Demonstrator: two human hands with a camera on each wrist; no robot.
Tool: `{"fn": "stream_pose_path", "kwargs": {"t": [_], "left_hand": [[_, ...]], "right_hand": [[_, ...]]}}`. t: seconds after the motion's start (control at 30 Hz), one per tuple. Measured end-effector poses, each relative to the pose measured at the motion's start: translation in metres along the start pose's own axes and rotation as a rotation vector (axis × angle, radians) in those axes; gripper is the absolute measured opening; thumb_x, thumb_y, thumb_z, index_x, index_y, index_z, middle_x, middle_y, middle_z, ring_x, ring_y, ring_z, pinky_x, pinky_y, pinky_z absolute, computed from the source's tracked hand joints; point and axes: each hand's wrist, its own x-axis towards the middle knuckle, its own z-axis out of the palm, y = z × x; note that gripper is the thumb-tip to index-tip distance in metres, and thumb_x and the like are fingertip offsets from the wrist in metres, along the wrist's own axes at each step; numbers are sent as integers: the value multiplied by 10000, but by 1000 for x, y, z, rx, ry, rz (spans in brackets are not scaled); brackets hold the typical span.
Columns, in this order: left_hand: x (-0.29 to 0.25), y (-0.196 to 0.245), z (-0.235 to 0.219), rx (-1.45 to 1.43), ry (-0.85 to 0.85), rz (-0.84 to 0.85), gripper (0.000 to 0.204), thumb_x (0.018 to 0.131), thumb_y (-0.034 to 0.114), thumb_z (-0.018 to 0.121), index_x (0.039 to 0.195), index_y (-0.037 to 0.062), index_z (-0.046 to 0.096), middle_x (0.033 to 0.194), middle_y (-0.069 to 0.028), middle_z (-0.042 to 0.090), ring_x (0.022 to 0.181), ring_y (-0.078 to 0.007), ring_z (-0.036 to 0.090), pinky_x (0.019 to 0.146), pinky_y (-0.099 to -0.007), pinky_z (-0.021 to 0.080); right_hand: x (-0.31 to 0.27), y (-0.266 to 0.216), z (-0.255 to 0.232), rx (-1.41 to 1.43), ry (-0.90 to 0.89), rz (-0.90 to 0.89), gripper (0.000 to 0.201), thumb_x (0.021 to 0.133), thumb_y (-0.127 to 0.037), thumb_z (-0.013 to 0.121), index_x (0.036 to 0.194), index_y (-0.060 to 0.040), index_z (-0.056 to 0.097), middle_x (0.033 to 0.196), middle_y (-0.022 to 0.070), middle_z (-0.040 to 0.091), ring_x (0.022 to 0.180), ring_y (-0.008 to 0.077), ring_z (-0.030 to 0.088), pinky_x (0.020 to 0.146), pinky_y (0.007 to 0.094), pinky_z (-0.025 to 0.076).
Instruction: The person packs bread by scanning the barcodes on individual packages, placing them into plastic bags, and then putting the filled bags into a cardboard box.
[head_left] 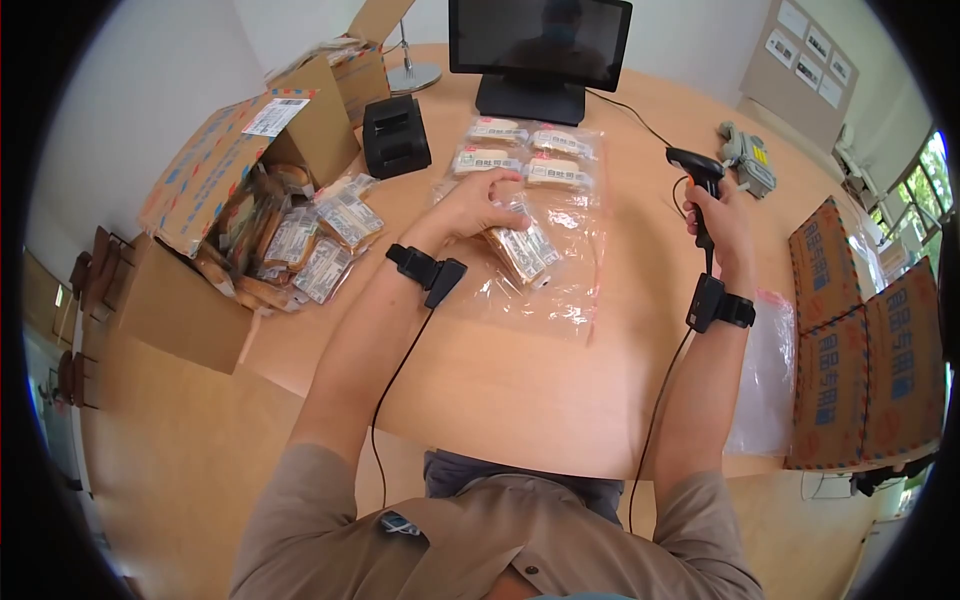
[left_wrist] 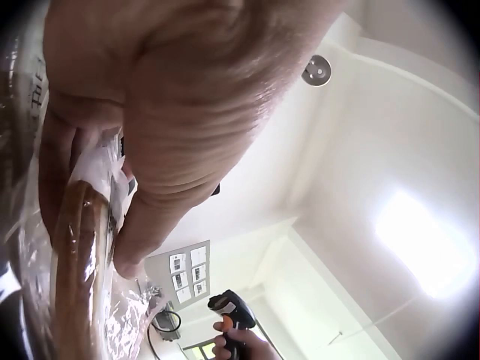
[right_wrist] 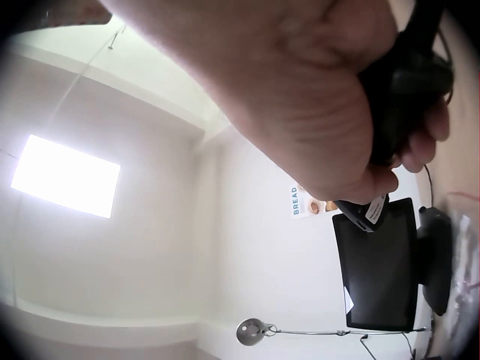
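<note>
My left hand grips a clear-wrapped packet of sliced bread with a printed label, tilted over a large clear plastic bag. In the left wrist view, thumb and fingers pinch the crinkled wrapper above the brown bread edge. My right hand holds a black barcode scanner by its handle, raised at the right with its head facing left. Several bread packs with white labels lie in rows at the far end of the bag.
At left an open cardboard box lies tipped, labelled packets spilling out. A black cradle-like device stands behind it, and a monitor at the back. On the right are a grey device, printed cartons and a plastic sheet.
</note>
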Motion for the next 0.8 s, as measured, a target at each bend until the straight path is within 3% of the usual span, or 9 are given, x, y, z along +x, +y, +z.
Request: {"fn": "stream_pose_path", "kwargs": {"t": [0.03, 0.07, 0.13, 0.27, 0.37, 0.43, 0.53, 0.63, 0.8], "left_hand": [[-1, 2, 3, -35, 46, -47, 853, 768, 159, 989, 1521, 50, 603, 1070, -98, 684, 1008, -168, 658, 841, -285, 526], [0, -1, 3, -35, 42, -48, 853, 768, 159, 989, 1521, 50, 603, 1070, -98, 684, 1008, -168, 658, 841, -285, 526], [0, -8, -2, -398, -12, -159, 863, 797, 57, 941, 1564, 52, 545, 1165, -164, 721, 1045, -197, 712, 830, -293, 569], [1, -19, -2, -311, -15, -136, 868, 814, 3, 901, 1585, 57, 506, 1227, -189, 712, 1034, -207, 732, 833, -316, 598], [-2, -13, 4, -271, -9, -84, 795, 857, -15, 836, 1574, 61, 501, 1216, -179, 719, 967, -202, 757, 767, -331, 634], [-6, -1, 1, -372, -17, -179, 729, 892, -23, 767, 1562, 74, 497, 1224, -174, 715, 924, -199, 767, 689, -329, 655], [-21, 25, -1, -394, 67, -151, 631, 921, -39, 672, 1524, 92, 539, 1146, -111, 729, 868, -147, 750, 645, -292, 645], [-9, 2, -10, -323, -64, -133, 558, 923, -17, 681, 1464, 85, 592, 1126, -86, 744, 838, -120, 743, 615, -262, 633], [-6, -14, -12, -292, -132, -142, 464, 923, 0, 682, 1380, 83, 662, 1118, -55, 750, 842, -108, 735, 625, -254, 630]], "right_hand": [[-4, -8, 5, 7, -41, -15, 188, 962, -152, 713, 1099, -36, 657, 769, 12, 642, 585, 98, 594, 525, 283, 499], [-10, -19, 11, 15, -84, -31, 190, 970, -177, 740, 1080, -44, 661, 768, 5, 640, 579, 95, 583, 526, 273, 493], [-20, -31, 25, -16, -127, -5, 230, 992, -247, 781, 1065, -56, 677, 771, 0, 645, 580, 96, 584, 528, 268, 482], [-26, -32, 61, -84, -442, -70, 262, 1016, -268, 780, 1020, -11, 724, 786, 18, 689, 621, 96, 632, 555, 267, 515], [-27, -27, 83, -186, -618, -49, 254, 1002, -246, 765, 1024, 4, 730, 819, 41, 724, 653, 116, 682, 592, 271, 555], [-30, -24, 90, -232, -599, -45, 244, 988, -238, 763, 1012, 3, 728, 823, 47, 727, 647, 120, 683, 591, 276, 559], [-36, -28, 97, -296, -558, -28, 223, 948, -220, 765, 968, -2, 722, 803, 48, 724, 627, 124, 673, 566, 287, 542], [-38, -30, 103, -339, -588, -45, 202, 974, -180, 757, 1012, 17, 736, 801, 46, 712, 630, 104, 645, 569, 266, 502], [-45, -31, 115, -415, -544, -1, 248, 940, -273, 784, 901, -39, 715, 739, 4, 671, 579, 86, 595, 487, 268, 420]]}}
